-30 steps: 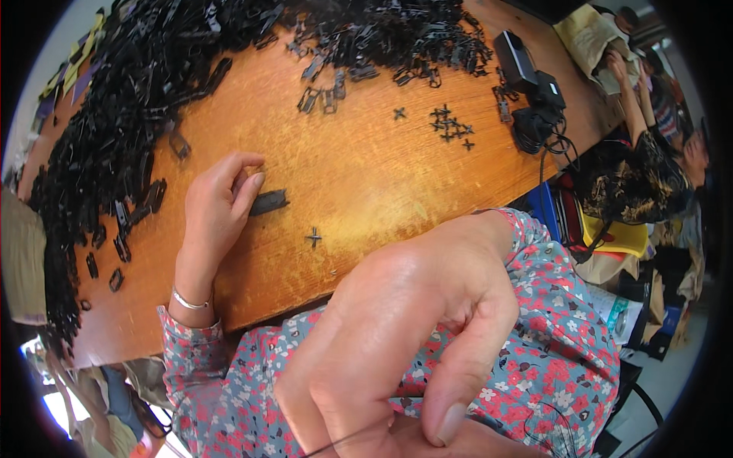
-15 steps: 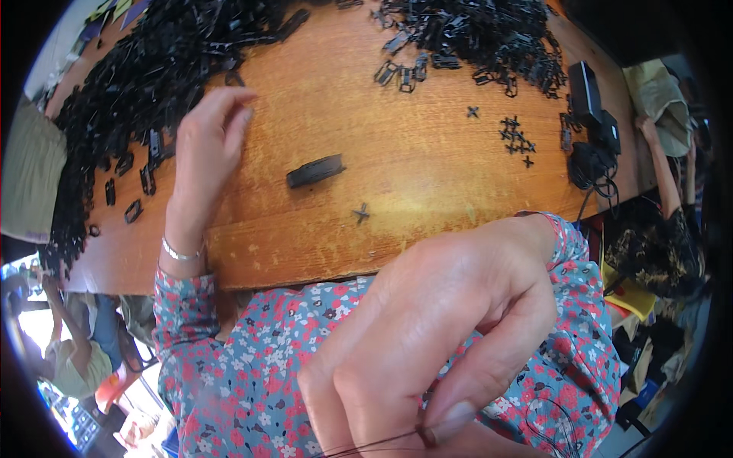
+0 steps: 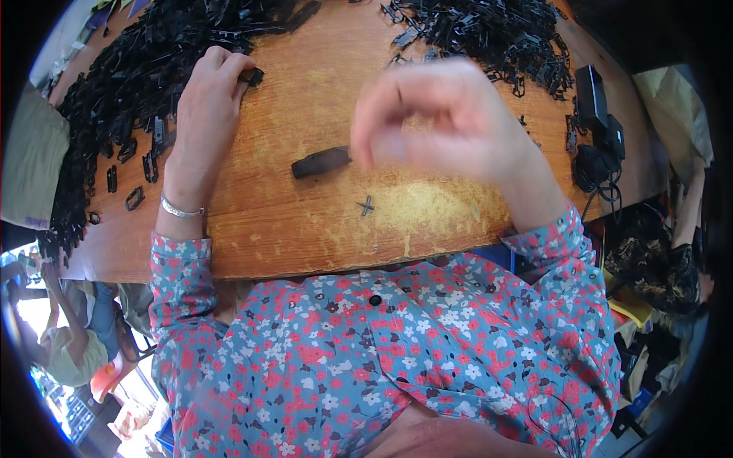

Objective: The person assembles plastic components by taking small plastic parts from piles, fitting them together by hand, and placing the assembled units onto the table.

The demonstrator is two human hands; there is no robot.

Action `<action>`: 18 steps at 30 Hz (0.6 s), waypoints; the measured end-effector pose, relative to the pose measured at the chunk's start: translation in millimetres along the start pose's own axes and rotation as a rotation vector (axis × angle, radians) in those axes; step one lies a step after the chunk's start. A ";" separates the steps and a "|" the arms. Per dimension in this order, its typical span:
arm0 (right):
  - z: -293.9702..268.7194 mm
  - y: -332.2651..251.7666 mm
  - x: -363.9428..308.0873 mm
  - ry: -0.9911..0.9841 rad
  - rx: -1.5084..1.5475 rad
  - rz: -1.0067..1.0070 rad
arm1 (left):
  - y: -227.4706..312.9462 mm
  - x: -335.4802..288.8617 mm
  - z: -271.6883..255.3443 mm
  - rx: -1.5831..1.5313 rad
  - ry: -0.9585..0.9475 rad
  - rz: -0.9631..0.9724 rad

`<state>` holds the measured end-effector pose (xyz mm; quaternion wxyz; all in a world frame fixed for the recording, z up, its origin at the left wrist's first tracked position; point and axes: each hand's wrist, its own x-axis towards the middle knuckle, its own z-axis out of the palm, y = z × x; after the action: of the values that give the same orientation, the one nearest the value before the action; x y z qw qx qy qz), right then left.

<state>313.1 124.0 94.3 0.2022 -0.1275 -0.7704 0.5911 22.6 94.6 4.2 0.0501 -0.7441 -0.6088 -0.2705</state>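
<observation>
My left hand (image 3: 208, 99) is at the near edge of the left heap, its thumb and fingers closed on a small black plastic piece (image 3: 252, 75). Over the middle of the table, my right hand (image 3: 435, 114) is smeared by motion. Its fingers look curved, but whether they hold anything is unclear. Just below its fingertips lies a black oblong block (image 3: 319, 162), tilted slightly up to the right. Closer to me is a small black cross-shaped piece (image 3: 366, 205), lying alone on the wooden table (image 3: 282, 237).
A large heap of black plastic parts (image 3: 137, 69) covers the left side. Another black heap (image 3: 496, 38) is at the far right. Beside it are a black box (image 3: 589, 93) and coiled black cable (image 3: 597, 168). Another person's arm (image 3: 689, 202) shows at the right.
My right hand has moved from close before the camera, where it pinched dark strands, out over the table. My left hand has shifted farther away and taken hold of a small black plastic piece.
</observation>
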 end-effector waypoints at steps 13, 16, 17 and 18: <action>-54.4 92.2 15.4 0.258 -1.350 0.008 | 4.1 -0.9 2.6 -0.142 -0.049 -0.017; -51.8 86.3 20.6 0.200 -1.388 0.069 | 8.7 -3.8 9.8 -0.330 -0.004 -0.050; -51.1 83.2 21.1 0.185 -1.394 0.108 | 12.5 -3.4 10.5 -0.377 -0.021 -0.072; -51.6 81.5 21.4 0.183 -1.392 0.091 | 18.0 -2.5 10.2 -0.431 -0.037 -0.102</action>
<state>314.5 199.5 30.7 0.1125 -0.3085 -0.9435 -0.0445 42.6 92.0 -1.1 -0.1349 -0.7106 -0.5746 -0.3830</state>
